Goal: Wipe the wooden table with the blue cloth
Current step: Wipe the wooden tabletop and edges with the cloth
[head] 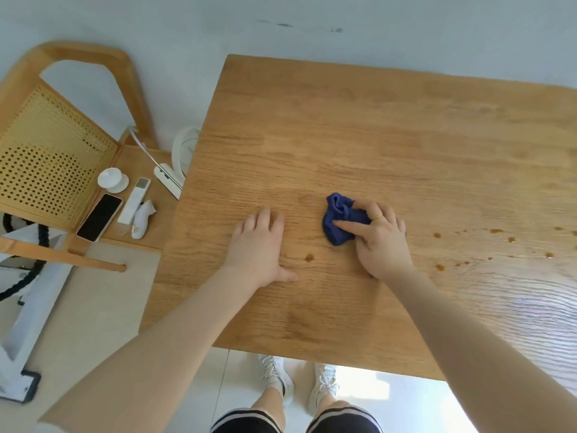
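The wooden table [359,135] fills the middle and right of the head view. A crumpled blue cloth [338,218] lies on it near the centre, and my right hand [379,235] presses down on its right side, fingers gripping it; a gold ring shows on one finger. My left hand [260,245] rests flat on the table to the cloth's left, fingers spread, holding nothing. A brown drop [309,257] sits between my hands. Several more brown spots [496,242] dot the table right of my right hand.
A wooden chair [62,145] with a cane back stands left of the table; a phone [99,217], a white remote [134,200], a small white lidded cup [112,180] and a white cable lie on its seat. My feet [299,379] stand at the table's near edge.
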